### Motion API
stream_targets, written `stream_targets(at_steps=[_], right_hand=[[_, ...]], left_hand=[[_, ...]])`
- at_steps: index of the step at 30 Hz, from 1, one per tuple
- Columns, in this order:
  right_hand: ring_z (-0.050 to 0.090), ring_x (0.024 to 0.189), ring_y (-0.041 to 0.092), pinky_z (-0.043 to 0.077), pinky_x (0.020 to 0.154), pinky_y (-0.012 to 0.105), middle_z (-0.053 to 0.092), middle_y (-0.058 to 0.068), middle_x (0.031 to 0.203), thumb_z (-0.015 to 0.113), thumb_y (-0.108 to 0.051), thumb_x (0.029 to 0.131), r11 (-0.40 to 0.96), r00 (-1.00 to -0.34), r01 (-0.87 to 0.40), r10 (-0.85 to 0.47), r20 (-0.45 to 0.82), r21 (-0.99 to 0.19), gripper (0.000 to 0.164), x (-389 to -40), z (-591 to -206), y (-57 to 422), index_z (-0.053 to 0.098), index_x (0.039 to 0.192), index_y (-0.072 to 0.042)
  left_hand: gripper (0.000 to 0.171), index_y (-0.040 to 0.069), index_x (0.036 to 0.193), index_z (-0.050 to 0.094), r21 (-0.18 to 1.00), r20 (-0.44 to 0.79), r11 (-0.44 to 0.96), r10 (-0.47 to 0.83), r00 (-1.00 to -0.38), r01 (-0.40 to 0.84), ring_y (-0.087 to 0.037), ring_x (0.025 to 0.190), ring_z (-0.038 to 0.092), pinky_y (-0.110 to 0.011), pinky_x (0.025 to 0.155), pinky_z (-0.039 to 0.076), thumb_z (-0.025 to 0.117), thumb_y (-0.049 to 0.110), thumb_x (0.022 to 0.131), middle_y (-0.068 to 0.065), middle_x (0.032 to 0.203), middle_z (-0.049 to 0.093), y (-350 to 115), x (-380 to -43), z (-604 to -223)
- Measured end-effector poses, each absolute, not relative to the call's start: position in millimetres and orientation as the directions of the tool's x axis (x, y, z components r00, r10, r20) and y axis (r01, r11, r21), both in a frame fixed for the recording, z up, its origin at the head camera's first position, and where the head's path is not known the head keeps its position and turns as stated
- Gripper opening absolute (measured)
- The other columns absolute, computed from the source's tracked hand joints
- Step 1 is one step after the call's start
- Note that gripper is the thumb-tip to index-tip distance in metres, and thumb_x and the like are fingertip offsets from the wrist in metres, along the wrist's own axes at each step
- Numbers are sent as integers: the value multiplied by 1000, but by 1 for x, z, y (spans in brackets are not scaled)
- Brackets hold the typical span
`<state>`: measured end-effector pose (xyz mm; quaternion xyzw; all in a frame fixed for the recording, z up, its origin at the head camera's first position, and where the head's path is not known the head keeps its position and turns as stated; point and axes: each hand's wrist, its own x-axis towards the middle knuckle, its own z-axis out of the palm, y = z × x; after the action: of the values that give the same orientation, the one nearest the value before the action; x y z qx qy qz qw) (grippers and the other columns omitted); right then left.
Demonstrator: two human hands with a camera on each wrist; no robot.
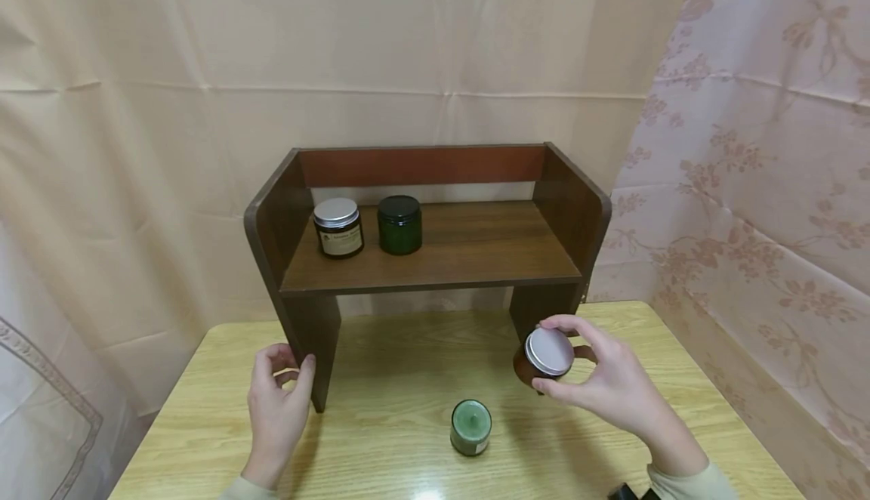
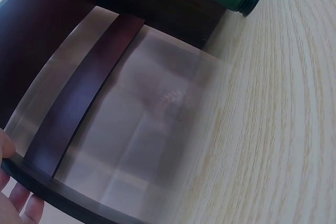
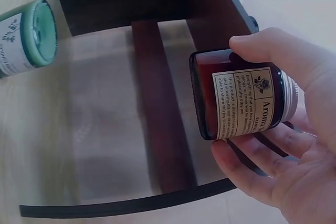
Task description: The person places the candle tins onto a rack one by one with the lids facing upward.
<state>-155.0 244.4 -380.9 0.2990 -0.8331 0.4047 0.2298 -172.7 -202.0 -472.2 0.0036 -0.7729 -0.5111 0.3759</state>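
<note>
An amber candle jar (image 3: 239, 98) with a silver lid and printed label is gripped by my right hand (image 1: 605, 371), thumb on one side and fingers on the other. In the head view it is held up by the right leg of a dark wooden shelf (image 1: 435, 266). My left hand (image 1: 279, 405) grips the front edge of the shelf's left side panel (image 1: 314, 356), thumb inside and fingers outside. A green candle (image 1: 470, 426) in an open glass stands on the table between the hands.
On the shelf board sit a dark jar (image 1: 338, 228) with a silver lid and a dark green jar (image 1: 399, 225) with a black lid. The shelf stands on a light wooden table (image 1: 381, 455), with curtains (image 1: 435, 47) behind. A small black object (image 1: 624, 492) lies near the right sleeve.
</note>
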Motion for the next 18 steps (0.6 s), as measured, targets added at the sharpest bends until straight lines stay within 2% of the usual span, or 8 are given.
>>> stream_targets(at_steps=[7,13,18], right_hand=[[69,107,8,62,81,19,73,4,128,106,-3,65,482,-688,-711,-327,648,-512,81,-155,-363,239,67,136,-15],[70,107,9,62,83,20,72,-1,131,103,1,67,453,-658,-741,-346,668,-496,80,-155,-347,234,66,136,-15],[69,104,8,60,84,19,72,0,129,101,4,66,453,-640,-753,-332,693,-478,80,-155,-338,229,67,137,-11]], left_hand=[[28,-7,118,58,796,574,472,-392,-719,378,-3,95,58,-8,77,50,76,-8,96,-8,104,65,-202,-172,-471],[29,-9,117,58,790,589,464,-396,-705,400,-4,94,59,-8,77,50,77,-10,95,-7,103,65,-203,-172,-472],[29,-9,117,58,790,592,458,-396,-701,408,-3,94,59,-8,77,51,77,-10,95,-7,103,65,-202,-173,-473]])
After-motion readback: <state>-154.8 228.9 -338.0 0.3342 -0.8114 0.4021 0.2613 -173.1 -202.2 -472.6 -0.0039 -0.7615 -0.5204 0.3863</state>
